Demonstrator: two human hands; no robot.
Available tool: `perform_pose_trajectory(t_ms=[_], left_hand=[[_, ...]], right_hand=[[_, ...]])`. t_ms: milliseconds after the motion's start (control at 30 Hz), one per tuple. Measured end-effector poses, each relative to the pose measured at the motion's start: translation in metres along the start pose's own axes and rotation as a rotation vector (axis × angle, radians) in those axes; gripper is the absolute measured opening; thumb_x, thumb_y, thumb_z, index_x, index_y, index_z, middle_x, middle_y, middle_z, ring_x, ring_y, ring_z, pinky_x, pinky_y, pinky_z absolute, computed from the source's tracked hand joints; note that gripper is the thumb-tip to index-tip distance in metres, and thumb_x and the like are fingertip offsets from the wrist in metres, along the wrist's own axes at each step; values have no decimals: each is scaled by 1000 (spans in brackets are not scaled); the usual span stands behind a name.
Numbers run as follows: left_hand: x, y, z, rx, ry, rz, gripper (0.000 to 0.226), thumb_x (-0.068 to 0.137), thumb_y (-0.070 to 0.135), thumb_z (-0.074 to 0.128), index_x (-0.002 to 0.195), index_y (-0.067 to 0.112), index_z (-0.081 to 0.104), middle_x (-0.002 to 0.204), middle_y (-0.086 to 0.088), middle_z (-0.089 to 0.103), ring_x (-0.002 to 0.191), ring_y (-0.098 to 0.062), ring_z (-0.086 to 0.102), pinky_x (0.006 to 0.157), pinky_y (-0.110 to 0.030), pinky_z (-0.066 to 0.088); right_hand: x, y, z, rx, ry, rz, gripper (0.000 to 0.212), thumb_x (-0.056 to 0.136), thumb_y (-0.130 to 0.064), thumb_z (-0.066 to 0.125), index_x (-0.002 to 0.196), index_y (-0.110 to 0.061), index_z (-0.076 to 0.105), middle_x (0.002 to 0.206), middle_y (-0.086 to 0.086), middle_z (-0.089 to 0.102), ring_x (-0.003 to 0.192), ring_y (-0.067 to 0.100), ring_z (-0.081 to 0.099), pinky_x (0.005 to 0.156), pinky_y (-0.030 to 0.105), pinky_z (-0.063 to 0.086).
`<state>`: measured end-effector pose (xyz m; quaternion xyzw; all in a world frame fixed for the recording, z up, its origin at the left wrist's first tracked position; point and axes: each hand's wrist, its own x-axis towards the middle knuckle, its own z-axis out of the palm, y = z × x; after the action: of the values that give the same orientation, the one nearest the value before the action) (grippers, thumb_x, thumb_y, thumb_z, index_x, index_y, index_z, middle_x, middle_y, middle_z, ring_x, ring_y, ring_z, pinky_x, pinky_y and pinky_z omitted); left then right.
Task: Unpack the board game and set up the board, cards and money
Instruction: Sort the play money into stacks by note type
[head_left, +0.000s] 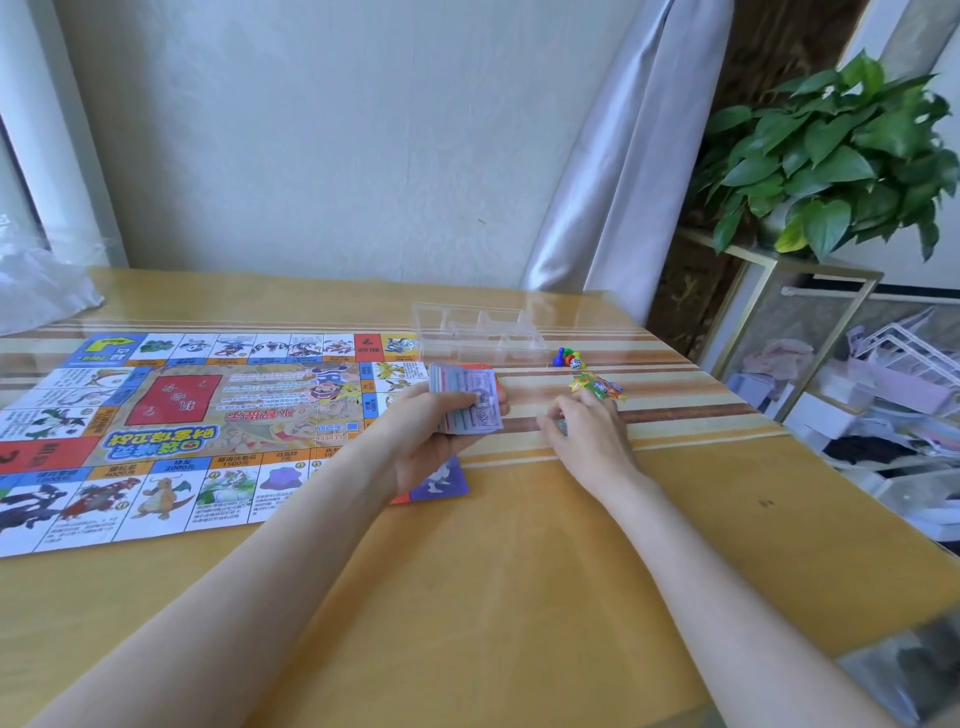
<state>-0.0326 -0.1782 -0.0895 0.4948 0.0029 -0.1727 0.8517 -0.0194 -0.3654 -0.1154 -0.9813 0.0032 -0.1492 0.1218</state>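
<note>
— What is the left hand holding?

— A thin stack of paper money, flat purple-grey notes. The thumb presses across the top note and the fingers curl underneath, so the stack is clamped between them.

— And the right hand?

— Palm down on the table, fingers bent, with something small and grey under the fingertips; I cannot tell if it is pinched. Just beyond those fingertips lies a small heap of glossy, colourful pieces.

— Where is the board?

— Unfolded flat, a printed paper sheet to the left of the left hand, its near right corner under that wrist. A purple card lies below the left palm.

— Any containers?

— A clear plastic tray with rectangular compartments, beyond the money; it looks empty. Right of it, beyond the right fingers, small plastic pawns and a die sit clustered on the smooth yellow tabletop.
</note>
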Motion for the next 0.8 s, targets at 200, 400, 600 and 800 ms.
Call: perform_pose_trajectory(t_ms=[200, 400, 600, 800], left_hand=[[4, -8, 2, -130, 5, 14, 20, 93, -6, 44, 107, -3, 57, 107, -21, 66, 100, -28, 65, 77, -35, 56], [4, 3, -16, -211, 0, 49, 23, 93, 1, 49, 112, -7, 57, 104, -22, 67, 88, -24, 69, 75, -33, 58], [2, 9, -20, -232, -65, 29, 24, 92, -7, 38, 109, -8, 55, 102, -23, 68, 93, -29, 68, 78, -37, 57], [-1, 7, -18, -101, 17, 88, 16, 92, -7, 44, 96, 0, 58, 79, -13, 73, 73, -23, 72, 63, -27, 59]], right_hand=[[11, -49, -19, 722, 132, 45, 27, 94, -26, 52, 99, -4, 66, 98, 5, 66, 91, 15, 60, 74, 17, 40], [2, -88, 14, 1287, -51, 142, 10, 90, -12, 60, 97, -6, 63, 88, 8, 65, 76, 12, 61, 70, 24, 51], [6, -84, 18, 1285, 40, 122, 8, 88, -5, 60, 91, -11, 64, 83, 5, 68, 73, 12, 63, 67, 23, 52], [3, -83, 19, 1166, 107, 80, 18, 87, -6, 61, 79, -22, 64, 78, 1, 69, 75, 15, 64, 76, 39, 54]])
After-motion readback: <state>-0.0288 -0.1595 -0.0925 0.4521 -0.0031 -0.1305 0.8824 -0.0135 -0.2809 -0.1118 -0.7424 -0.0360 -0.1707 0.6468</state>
